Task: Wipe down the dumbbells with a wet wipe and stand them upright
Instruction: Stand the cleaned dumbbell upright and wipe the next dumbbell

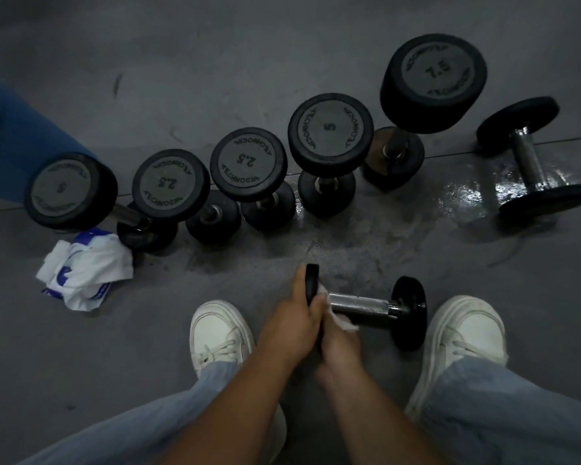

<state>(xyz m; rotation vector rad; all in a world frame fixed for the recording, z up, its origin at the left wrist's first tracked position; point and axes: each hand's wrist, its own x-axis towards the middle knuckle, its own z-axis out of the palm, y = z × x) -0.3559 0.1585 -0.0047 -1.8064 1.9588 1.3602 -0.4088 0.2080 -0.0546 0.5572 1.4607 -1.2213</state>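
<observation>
A small black dumbbell (366,305) lies on its side on the grey floor between my shoes. My left hand (292,320) grips its left head. My right hand (337,344) holds a white wet wipe (344,322) against the chrome handle near that head. Behind it, several black dumbbells stand upright in a row, from a 5 (71,191) on the left to a 7.5 (433,82) on the right. One more dumbbell (530,161) lies on its side at the far right.
A crumpled white and blue wipe packet (81,270) lies on the floor at the left, touching the row. A wet patch (457,196) shines beside the lying dumbbell. My white shoes (218,333) (467,333) flank the work spot. A blue object (10,146) stands at the far left.
</observation>
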